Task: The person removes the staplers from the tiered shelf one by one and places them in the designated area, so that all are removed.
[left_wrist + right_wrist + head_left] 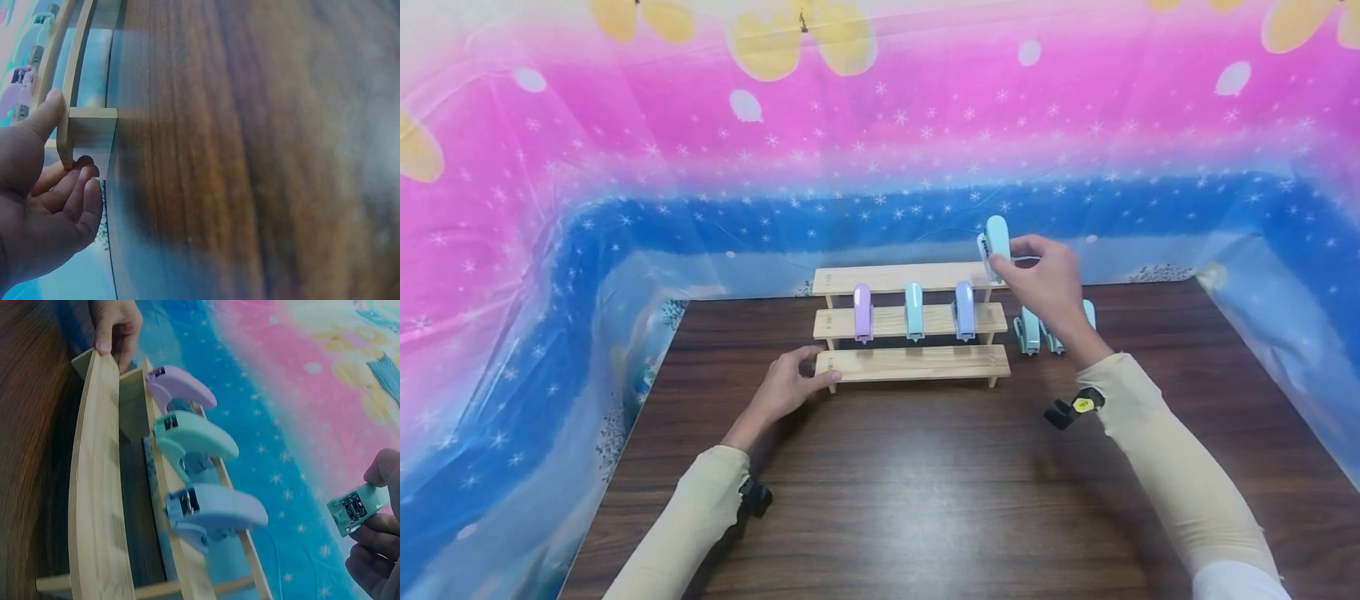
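The right hand (1048,283) has its thumb and fingers closed around a mint stapler (997,237), held upright at the right end of the top tier of a three-tier wooden rack (913,364); whether the stapler touches that tier, I cannot tell. The left hand (786,383) is clamped on the left end of the bottom tier, thumb on top and fingers curled at the edge. Along the middle tier, apart from one another, stand a purple stapler (862,311), a turquoise stapler (913,311) and a periwinkle stapler (965,310), from left to right. More mint staplers (1027,331) sit on the dark wood-grain counter (910,492) just right of the rack, partly hidden by the right forearm. Behind hangs a pink and blue cloth (880,158) with snowflakes and yellow butterflies
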{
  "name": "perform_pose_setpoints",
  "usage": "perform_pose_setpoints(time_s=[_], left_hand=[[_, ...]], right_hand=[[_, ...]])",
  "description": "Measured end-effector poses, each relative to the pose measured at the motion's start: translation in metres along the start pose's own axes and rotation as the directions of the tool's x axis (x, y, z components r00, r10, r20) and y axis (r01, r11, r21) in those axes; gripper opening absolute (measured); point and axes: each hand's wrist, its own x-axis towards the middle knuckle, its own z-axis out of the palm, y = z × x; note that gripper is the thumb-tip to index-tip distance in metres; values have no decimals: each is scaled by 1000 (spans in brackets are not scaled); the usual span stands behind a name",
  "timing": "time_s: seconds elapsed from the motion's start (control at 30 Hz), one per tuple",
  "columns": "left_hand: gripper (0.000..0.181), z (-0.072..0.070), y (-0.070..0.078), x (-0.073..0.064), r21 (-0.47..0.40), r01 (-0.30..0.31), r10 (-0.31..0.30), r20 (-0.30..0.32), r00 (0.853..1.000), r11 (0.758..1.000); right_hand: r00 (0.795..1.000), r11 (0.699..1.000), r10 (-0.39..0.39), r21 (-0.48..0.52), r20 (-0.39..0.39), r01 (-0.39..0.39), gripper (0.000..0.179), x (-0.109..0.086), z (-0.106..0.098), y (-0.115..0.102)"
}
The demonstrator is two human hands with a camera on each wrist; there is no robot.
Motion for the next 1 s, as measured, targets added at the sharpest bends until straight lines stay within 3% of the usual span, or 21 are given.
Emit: perform_pose_setpoints(time_s=[0.43, 0.7, 1.0], left_hand=[[69, 0, 0, 1, 9, -4, 4, -1, 1000, 1000], [69, -1, -1, 1, 1, -11, 11, -9, 1000, 1000], [69, -1, -1, 1, -3, -10, 10, -2, 1000, 1000]], right_hand=[[1000, 1000, 19, 6, 4, -19, 49, -3, -18, 23], [999, 1000, 19, 17, -39, -19, 45, -7, -27, 42], [996, 998, 5, -67, -87, -10, 45, -9, -41, 69]])
